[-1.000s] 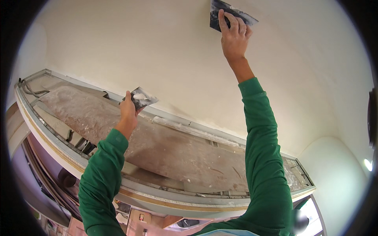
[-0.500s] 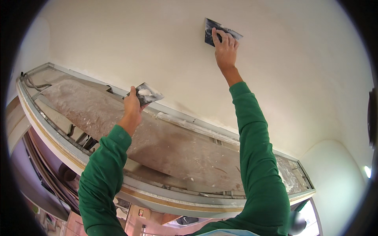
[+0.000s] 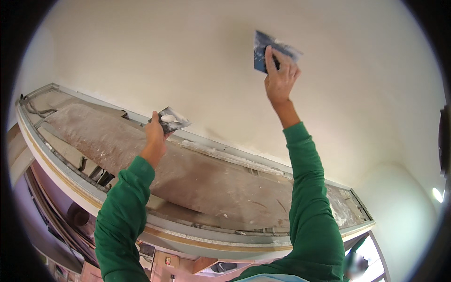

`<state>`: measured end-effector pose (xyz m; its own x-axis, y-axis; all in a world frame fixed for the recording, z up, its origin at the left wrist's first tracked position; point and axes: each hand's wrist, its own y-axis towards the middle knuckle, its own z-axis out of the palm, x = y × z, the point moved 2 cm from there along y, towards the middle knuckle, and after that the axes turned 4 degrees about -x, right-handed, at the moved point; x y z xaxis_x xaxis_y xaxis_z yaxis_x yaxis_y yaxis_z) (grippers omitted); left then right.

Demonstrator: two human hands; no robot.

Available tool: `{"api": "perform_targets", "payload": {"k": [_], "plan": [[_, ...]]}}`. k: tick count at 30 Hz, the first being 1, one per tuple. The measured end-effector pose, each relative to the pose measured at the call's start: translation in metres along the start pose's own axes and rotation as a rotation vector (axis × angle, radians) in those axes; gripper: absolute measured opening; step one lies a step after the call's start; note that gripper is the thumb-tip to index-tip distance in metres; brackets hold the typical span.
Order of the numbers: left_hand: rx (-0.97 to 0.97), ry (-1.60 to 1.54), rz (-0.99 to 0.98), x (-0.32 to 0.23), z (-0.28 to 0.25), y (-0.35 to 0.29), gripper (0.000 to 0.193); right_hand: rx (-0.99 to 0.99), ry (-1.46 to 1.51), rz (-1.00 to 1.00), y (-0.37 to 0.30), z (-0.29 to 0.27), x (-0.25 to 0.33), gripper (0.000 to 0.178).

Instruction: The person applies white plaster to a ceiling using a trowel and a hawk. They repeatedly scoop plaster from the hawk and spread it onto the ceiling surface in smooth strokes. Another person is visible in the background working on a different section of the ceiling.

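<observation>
My right hand [image 3: 281, 77] grips a flat plastering blade [image 3: 261, 52], dark with white smears, up by the pale plastered wall [image 3: 155, 51]. Its index finger is stretched along the blade's back. Whether the blade's edge touches the wall I cannot tell. Lower and to the left, my left hand [image 3: 156, 134] is closed on a second, smaller-looking blade [image 3: 180, 124]. A lump of white filler [image 3: 168, 118] lies on that one. The left fingers are partly hidden beneath it.
Below my hands runs a long ledge with a metal-edged rim [image 3: 206, 241]. A dusty brown sheet [image 3: 206, 181] covers much of it, and a white strip [image 3: 225, 155] lies along the wall side. Another person [image 3: 355, 265] is at the lower right. A light [image 3: 438, 194] shines at the right.
My right hand and its blade have moved down and slightly right, away from the upper edge. The left hand with its filler-loaded blade has shifted only a little.
</observation>
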<state>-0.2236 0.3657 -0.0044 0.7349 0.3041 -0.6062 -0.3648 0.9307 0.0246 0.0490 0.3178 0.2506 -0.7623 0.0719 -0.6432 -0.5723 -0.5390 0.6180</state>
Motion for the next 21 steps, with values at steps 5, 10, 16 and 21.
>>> {"api": "perform_targets", "payload": {"k": [5, 10, 16, 21], "plan": [[0.008, 0.006, 0.018, 0.001, -0.006, 0.005, 0.045, -0.241, -0.169, -0.111, 0.062, -0.012, -0.045, 0.051], [0.030, 0.003, 0.011, -0.001, -0.004, 0.000, 0.045, -0.237, -0.259, -0.121, 0.061, 0.016, -0.065, 0.047], [0.052, -0.006, 0.007, 0.002, -0.001, 0.000, 0.045, 0.029, -0.230, -0.072, 0.010, 0.028, -0.054, 0.054], [0.041, -0.036, 0.041, -0.004, -0.004, 0.001, 0.046, -0.156, -0.133, -0.040, 0.043, 0.000, -0.035, 0.059]]}}
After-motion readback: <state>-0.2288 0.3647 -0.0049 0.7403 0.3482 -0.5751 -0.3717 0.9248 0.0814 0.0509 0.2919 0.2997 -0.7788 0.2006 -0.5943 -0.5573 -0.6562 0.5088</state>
